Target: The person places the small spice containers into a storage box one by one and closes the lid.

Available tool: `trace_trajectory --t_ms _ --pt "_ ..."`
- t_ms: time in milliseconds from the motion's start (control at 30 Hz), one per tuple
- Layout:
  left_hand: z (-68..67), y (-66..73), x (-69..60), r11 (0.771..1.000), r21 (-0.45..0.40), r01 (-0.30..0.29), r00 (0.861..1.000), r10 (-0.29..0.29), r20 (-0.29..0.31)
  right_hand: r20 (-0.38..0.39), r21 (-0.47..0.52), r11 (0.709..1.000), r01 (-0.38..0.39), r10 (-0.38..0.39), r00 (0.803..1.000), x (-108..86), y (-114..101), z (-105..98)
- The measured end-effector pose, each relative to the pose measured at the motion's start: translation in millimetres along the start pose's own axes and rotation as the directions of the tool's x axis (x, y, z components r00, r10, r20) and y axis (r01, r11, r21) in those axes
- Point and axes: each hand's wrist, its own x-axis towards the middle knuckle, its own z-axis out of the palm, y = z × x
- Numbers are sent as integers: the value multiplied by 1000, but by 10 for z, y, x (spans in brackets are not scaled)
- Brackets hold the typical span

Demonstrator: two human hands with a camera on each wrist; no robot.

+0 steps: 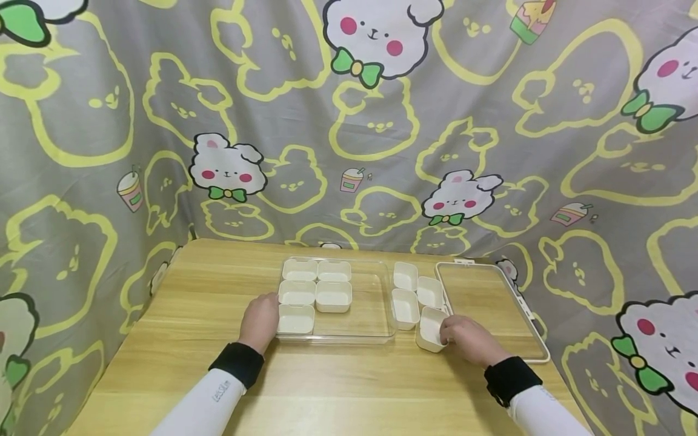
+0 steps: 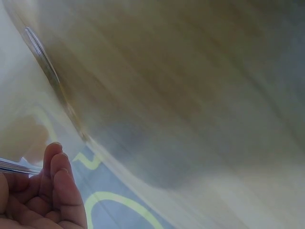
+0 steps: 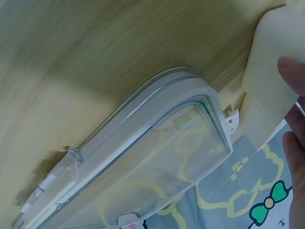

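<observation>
The right hand [image 1: 470, 339] pinches a small white box [image 1: 429, 330] at right of the frame's lower middle, thumb outside its wall and other fingertips over the rim; I cannot tell whether its base touches the table. The left hand [image 1: 260, 321], left of the lower middle, grips the left edge of a clear box [image 1: 371, 312], its fingers curled at the rim. The small box looks like thin, smooth plastic: probably light and fairly stiff, a little slick, unlikely to break. A pinch across one upright wall should suffice, though being off-centre it could let the box tilt; two opposite walls would hold it more level. The clear box looks rigid and slippery, perhaps brittle, so its rim is the sensible hold. Five small boxes [image 1: 334, 298] stand inside it, and three loose boxes [image 1: 405, 309] stand just beside its right edge. Right of those, a white-rimmed clear lid [image 1: 488, 306] lies on the table [image 1: 327, 393]; a patterned curtain [image 1: 305, 127] hangs behind.
</observation>
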Motion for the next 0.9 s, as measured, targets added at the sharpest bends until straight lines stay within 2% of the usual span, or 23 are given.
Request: trace_trajectory --t_ms 233,533,900 --pt "3 -7 0 1000 16 -8 1000 8 -1 30 34 999 11 -12 999 24 -91 -37" --pt "-5 4 -9 1000 8 -3 1000 3 3 104 92 994 -55 45 994 38 -240 -35" --pt "0 4 -1 1000 -3 -3 1000 3 -5 112 50 996 -79 73 991 85 -368 90"
